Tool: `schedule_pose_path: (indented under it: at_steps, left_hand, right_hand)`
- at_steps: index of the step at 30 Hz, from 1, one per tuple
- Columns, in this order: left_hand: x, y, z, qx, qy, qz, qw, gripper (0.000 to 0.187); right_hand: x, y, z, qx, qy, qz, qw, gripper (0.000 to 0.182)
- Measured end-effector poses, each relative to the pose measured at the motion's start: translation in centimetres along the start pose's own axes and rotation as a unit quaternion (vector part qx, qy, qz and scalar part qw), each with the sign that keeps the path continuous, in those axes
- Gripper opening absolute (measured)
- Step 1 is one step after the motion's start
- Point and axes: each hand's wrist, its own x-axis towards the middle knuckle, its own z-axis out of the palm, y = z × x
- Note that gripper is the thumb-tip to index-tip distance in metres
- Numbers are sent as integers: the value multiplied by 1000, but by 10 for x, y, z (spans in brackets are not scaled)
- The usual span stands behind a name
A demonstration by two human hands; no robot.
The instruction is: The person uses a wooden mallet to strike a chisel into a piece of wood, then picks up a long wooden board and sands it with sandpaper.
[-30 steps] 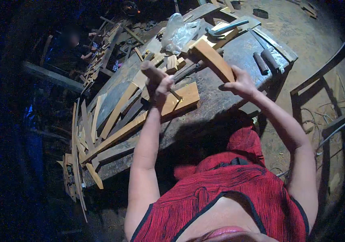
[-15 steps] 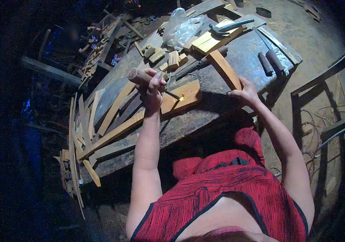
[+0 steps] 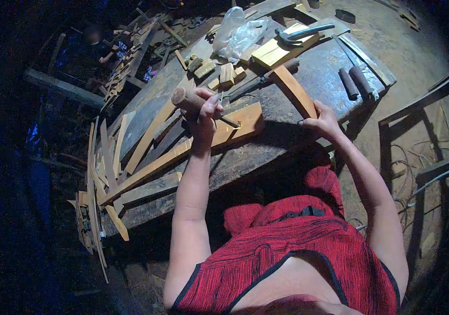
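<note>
My left hand (image 3: 206, 116) is closed round the wooden handle of a chisel (image 3: 185, 100). The chisel's metal shaft slants down to a small cut in a long wooden beam (image 3: 248, 122), which lies across the workbench. My right hand (image 3: 321, 121) grips the lower end of a thick rectangular wooden block (image 3: 294, 92), raised to the right of the beam. The block's upper end points up and to the left, apart from the chisel.
A hammer (image 3: 303, 34) rests on a pale wood block (image 3: 272, 52). Beside it lie a plastic bag (image 3: 235, 37), small offcuts (image 3: 226, 74) and two dark cylinders (image 3: 360, 80). Long strips (image 3: 151, 139) lie at the left. Another person (image 3: 96, 44) is at the far left.
My left hand and the chisel have shifted slightly right. The view has moved a little, and the person at the far left shows more clearly.
</note>
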Motion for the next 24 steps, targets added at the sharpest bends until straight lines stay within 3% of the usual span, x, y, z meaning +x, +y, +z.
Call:
schedule_pose_path:
  at_steps: [10,12,14,16,18,19,20,22,24]
  left_hand:
    - [-3,-8,-1,5,1,-18,1000,22]
    - [-8,-8,-3,31,-21,-16,999,21]
    - [-15,-7,-3,58,-39,-23,997,20]
    - [-17,-4,-1,182,-65,11,981,18]
    - [-25,-1,4,176,-48,-13,983,16]
    - [-28,-1,7,101,7,-34,994,15]
    - [-31,-1,8,27,63,-57,996,15]
    - [-33,-4,8,33,58,-57,996,15]
    - [-40,-2,3,43,47,-54,996,15]
  right_hand:
    - [14,-6,2,5,-12,23,1000,45]
    - [5,-94,-12,38,-33,-9,999,51]
    - [20,-125,-11,143,-10,-216,966,53]
    - [8,-194,-8,278,7,-388,879,53]
    - [-7,-224,3,375,-54,-427,821,52]
    - [-10,-222,-8,120,-117,-385,908,50]
    - [-12,-223,-1,-96,-79,-379,917,44]
    - [-10,-237,-4,-243,-163,-314,903,53]
    - [-13,-249,-10,-260,-72,-378,886,51]
